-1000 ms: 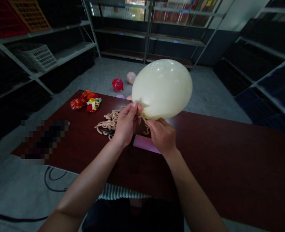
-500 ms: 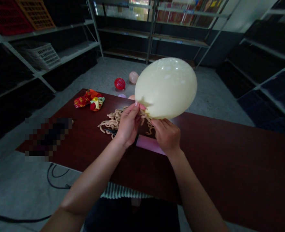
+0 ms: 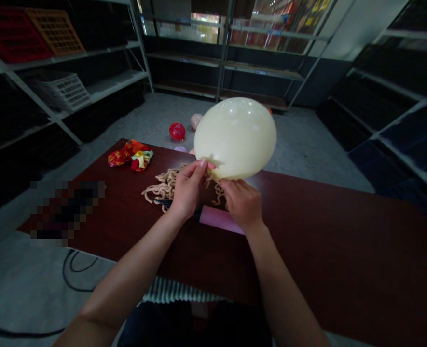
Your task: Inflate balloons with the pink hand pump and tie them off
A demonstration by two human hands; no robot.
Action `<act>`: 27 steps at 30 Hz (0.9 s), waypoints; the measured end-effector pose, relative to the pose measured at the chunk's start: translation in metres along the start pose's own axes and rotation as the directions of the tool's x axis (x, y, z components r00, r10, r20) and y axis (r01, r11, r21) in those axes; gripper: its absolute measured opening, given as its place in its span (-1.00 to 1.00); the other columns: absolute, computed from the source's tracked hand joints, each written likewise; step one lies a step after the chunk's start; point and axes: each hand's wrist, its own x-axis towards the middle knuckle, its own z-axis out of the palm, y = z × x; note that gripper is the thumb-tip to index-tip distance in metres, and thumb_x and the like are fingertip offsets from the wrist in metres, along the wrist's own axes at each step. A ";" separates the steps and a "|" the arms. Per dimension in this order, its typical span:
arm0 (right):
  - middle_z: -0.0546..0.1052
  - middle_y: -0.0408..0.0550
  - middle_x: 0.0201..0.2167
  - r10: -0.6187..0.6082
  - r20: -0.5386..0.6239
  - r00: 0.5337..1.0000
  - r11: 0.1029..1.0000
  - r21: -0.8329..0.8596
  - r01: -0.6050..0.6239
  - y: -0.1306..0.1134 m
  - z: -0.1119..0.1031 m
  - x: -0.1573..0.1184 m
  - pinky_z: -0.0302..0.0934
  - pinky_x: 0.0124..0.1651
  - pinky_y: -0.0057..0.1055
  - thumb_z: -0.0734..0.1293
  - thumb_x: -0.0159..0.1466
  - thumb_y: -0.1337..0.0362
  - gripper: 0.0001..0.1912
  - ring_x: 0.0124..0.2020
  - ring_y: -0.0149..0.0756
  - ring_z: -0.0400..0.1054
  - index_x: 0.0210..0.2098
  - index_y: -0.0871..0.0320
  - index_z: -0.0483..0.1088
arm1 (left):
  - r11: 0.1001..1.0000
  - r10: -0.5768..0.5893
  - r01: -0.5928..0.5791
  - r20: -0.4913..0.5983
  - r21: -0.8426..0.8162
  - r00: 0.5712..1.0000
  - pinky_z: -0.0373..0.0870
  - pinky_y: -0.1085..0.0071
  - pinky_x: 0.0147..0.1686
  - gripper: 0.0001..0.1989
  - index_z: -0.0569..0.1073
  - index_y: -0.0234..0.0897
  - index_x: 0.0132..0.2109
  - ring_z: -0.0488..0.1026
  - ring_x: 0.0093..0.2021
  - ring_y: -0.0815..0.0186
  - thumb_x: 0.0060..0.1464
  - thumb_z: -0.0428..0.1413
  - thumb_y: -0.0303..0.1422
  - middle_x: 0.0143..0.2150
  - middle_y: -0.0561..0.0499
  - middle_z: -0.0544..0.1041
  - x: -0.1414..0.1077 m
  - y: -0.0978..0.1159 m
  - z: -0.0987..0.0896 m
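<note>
On my feed, a dark red wooden table (image 3: 325, 255) stands on a grey concrete floor (image 3: 300, 149) between steel shelves (image 3: 101, 65). At twelve o'clock, a round cream latex balloon (image 3: 235, 139) is held up by its neck. The left hand (image 3: 187, 190) pinches it between thumb and fingers; the right hand (image 3: 242, 205) curls almost closed on it. A flat pink rectangular pad (image 3: 218, 219) lies at six o'clock from the hands, a tangle of beige twisted balloon strands (image 3: 160, 188) at nine.

A pale cream latex balloon (image 3: 235, 138) over beige coiled latex strands (image 3: 162, 187), a flat pink rectangular bar (image 3: 220, 220) and red-orange-yellow mottled crumpled balloons (image 3: 130, 156) on a dark reddish-brown wood surface (image 3: 307, 250)
</note>
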 end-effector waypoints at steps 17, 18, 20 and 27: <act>0.60 -0.09 -0.18 0.452 0.172 0.875 0.870 0.133 -0.476 0.001 0.002 0.005 0.22 -0.17 -0.42 0.21 0.40 0.41 -0.79 -0.15 -0.27 0.51 -0.09 0.09 0.45 | 0.511 0.322 -0.549 0.445 0.661 0.835 0.39 0.26 0.05 -0.70 0.61 -0.26 -0.05 0.50 -0.08 0.16 0.34 0.04 -0.21 -0.11 -0.13 0.57 0.061 0.008 0.036; 0.60 -0.09 -0.19 0.447 0.203 0.871 0.871 0.125 -0.475 0.000 0.001 0.006 0.22 -0.17 -0.42 0.22 0.39 0.41 -0.80 -0.15 -0.27 0.51 -0.10 0.09 0.45 | 0.439 0.238 -0.585 0.540 0.682 0.808 0.35 0.23 0.14 -0.64 0.54 -0.25 0.14 0.48 0.07 0.13 0.30 0.08 -0.24 0.07 -0.19 0.52 0.076 0.004 0.042; 0.60 -0.09 -0.20 0.435 0.248 0.866 0.878 0.096 -0.469 -0.001 0.000 0.006 0.21 -0.20 -0.43 0.21 0.41 0.39 -0.81 -0.14 -0.27 0.51 -0.14 0.07 0.44 | 0.277 0.009 -0.614 0.637 0.739 0.771 0.22 0.09 0.29 -0.33 0.25 -0.21 0.44 0.22 0.38 -0.04 0.23 0.16 -0.26 0.44 -0.28 0.18 0.100 -0.010 0.052; 0.61 -0.07 -0.18 0.399 0.330 0.856 0.903 0.019 -0.429 -0.004 -0.001 0.008 0.20 -0.24 -0.41 0.15 0.46 0.33 -0.77 -0.15 -0.26 0.53 -0.13 0.08 0.44 | -0.097 -0.387 -0.619 0.543 0.780 0.745 -0.12 -0.27 0.35 -0.42 0.31 -0.02 0.42 -0.14 0.50 -0.29 0.31 0.09 -0.11 0.54 -0.16 0.03 0.104 -0.037 0.043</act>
